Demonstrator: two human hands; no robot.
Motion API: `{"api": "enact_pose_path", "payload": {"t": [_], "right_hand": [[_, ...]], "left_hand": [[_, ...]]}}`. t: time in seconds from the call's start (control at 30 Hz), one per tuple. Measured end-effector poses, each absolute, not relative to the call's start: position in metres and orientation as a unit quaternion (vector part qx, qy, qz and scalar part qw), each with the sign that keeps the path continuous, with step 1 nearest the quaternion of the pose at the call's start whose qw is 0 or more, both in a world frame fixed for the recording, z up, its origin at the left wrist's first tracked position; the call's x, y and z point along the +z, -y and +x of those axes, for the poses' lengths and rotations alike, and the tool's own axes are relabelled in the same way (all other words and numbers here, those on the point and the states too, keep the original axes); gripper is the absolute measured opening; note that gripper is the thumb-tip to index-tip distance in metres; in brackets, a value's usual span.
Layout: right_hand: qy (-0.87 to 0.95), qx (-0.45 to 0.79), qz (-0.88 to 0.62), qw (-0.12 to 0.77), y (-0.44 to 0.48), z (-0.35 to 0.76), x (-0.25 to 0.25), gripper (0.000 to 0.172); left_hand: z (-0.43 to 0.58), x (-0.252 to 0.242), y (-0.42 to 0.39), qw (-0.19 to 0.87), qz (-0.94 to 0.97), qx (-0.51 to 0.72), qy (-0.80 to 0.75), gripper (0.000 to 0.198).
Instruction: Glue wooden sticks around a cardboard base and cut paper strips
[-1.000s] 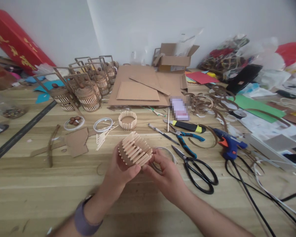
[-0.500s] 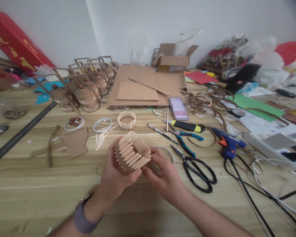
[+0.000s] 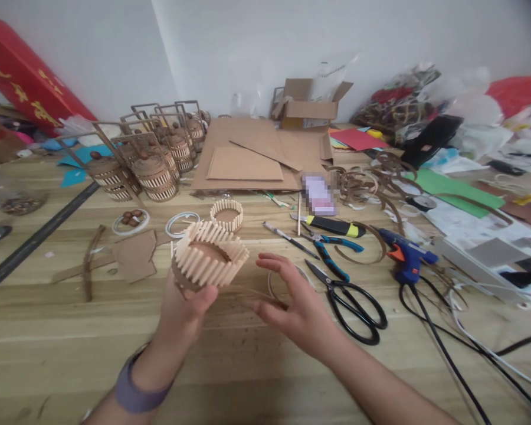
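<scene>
My left hand (image 3: 188,307) is closed round the lower side of a small round basket made of pale wooden sticks (image 3: 210,254) with a brown base. The basket is tilted, its opening partly facing me. To its right, my right hand (image 3: 294,301) is open, thumb and fingers apart, with nothing seen between them. A roll of white tape (image 3: 307,274) lies on the table behind the right fingers, partly hidden. Just behind the held basket a second stick ring (image 3: 227,215) with a brown bottom stands upright.
Scissors (image 3: 354,307), pliers (image 3: 334,254), a utility knife (image 3: 336,225) and a pen (image 3: 289,239) lie to the right, beside a blue glue gun (image 3: 407,257) with trailing cords. Finished lidded baskets (image 3: 154,174) stand back left. Cardboard sheets (image 3: 243,162) lie at the back; nuts (image 3: 131,218) sit inside a tape roll.
My left hand has carried the stick basket to the left and tipped its opening more into view. My right hand has come off the basket and its fingers have spread.
</scene>
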State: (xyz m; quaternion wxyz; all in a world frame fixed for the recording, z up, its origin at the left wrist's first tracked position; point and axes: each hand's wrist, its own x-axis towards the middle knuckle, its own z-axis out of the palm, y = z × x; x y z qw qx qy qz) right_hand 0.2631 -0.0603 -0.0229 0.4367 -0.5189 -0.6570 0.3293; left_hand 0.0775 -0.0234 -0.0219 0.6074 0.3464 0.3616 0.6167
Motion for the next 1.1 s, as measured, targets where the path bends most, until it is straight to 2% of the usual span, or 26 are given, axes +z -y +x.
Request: {"api": "enact_pose_path", "payload": {"t": [0.17, 0.3, 0.63, 0.8, 1.1], "right_hand": [[0.638, 0.295, -0.512, 0.494, 0.064, 0.262, -0.017, 0.02], [0.634, 0.288, -0.484, 0.53, 0.067, 0.262, -0.017, 0.012], [0.627, 0.303, -0.457, 0.554, 0.071, 0.264, -0.017, 0.009], [0.619, 0.302, -0.467, 0.555, 0.069, 0.263, -0.017, 0.011], [0.639, 0.248, -0.502, 0.528, 0.065, 0.261, -0.015, 0.011]], "left_hand": [[0.081, -0.023, 0.014, 0.613, 0.319, 0.635, -0.347, 0.066], [0.077, -0.027, 0.013, 0.612, 0.271, 0.638, -0.382, 0.061], [0.077, -0.026, 0.01, 0.623, 0.252, 0.639, -0.375, 0.053], [0.077, -0.026, 0.01, 0.633, 0.236, 0.64, -0.366, 0.058], [0.078, -0.024, 0.013, 0.705, 0.23, 0.595, -0.31, 0.055]]}}
